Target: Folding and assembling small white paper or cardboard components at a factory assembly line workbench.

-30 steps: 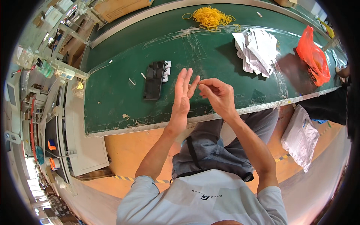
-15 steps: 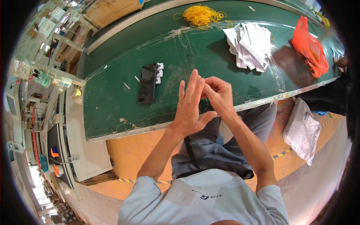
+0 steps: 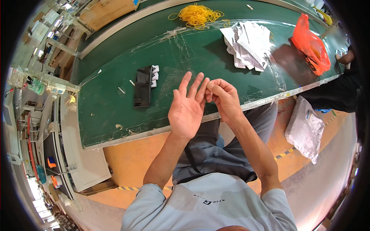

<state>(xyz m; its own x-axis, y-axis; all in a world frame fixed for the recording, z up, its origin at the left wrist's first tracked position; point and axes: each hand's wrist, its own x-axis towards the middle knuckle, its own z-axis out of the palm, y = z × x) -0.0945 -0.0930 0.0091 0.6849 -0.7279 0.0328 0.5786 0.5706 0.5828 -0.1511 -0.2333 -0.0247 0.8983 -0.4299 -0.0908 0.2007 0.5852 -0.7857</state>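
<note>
Over the near edge of the green bench (image 3: pixel 115 115), the left hand (image 3: pixel 187 109) is held open, palm up and fingers spread, holding nothing. The right hand (image 3: pixel 223 98) pinches its fingertips together at the left hand's fingertips; whether anything lies between them cannot be told. A black phone-like slab (image 3: pixel 143 86) lies toward the bench's left end, white tabs (image 3: pixel 155 75) just beside it. White papers (image 3: pixel 246 40), yellow rubber bands (image 3: pixel 196 14) and an orange bag (image 3: pixel 311 44) sit farther back.
</note>
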